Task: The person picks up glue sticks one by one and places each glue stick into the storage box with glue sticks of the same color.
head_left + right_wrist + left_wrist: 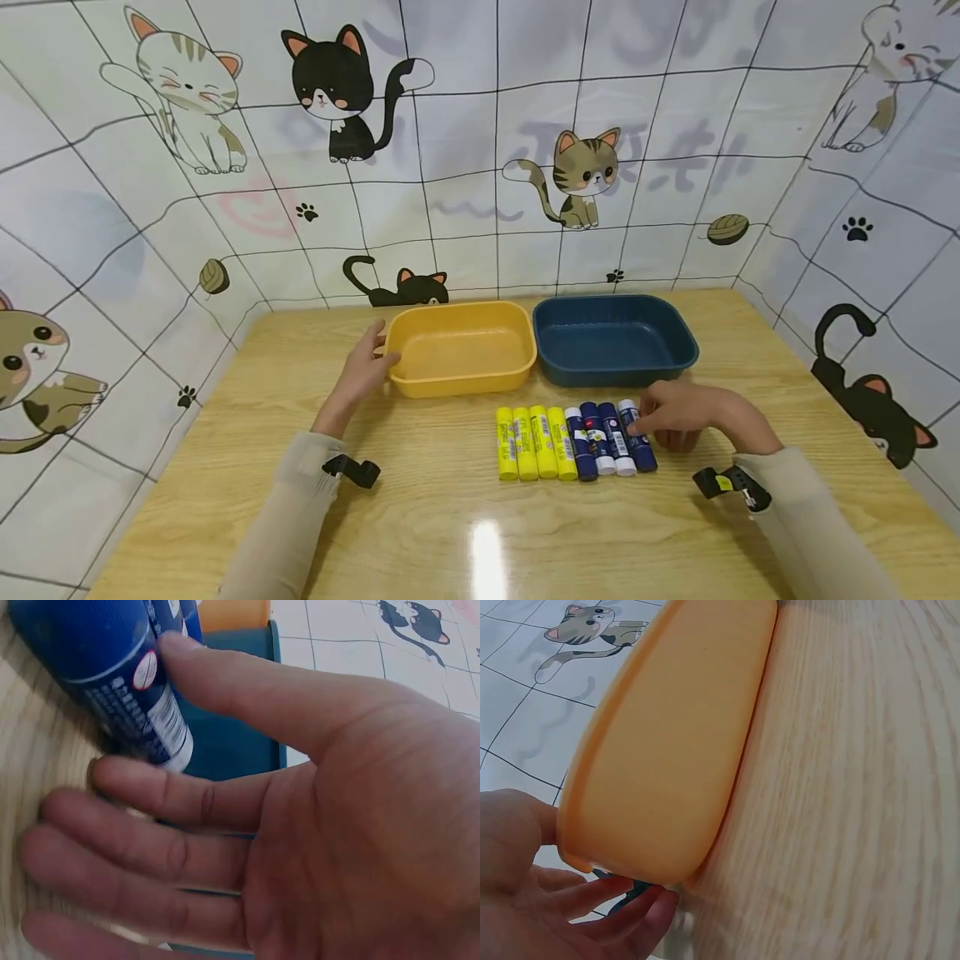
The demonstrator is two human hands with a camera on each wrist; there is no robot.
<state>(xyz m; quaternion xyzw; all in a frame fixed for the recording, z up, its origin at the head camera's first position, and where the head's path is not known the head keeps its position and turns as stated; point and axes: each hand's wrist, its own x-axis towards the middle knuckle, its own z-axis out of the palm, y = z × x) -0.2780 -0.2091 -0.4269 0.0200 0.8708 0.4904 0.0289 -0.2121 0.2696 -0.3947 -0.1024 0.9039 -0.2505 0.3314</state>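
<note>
- Head view: the rightmost blue glue stick [640, 443] lies just left of the right hand [684, 414], the nearer one, its long axis near-to-far, slightly slanted.
- Right hand: fingers loosely extended, thumb against the stick.
- Left hand [363, 369] pinches the yellow tray [457, 387] at its left end.
- Neighbouring glue sticks [581, 446] crowd leftward; blue tray [615, 375] stands beyond.

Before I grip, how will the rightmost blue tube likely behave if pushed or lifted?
The rightmost blue tube looks round and lies on its side, so it may roll when pushed, though the neighbouring tube could check it leftward. Its straight body suggests it stays stiff when pinched. The smooth-looking surface might slip slightly.
</note>
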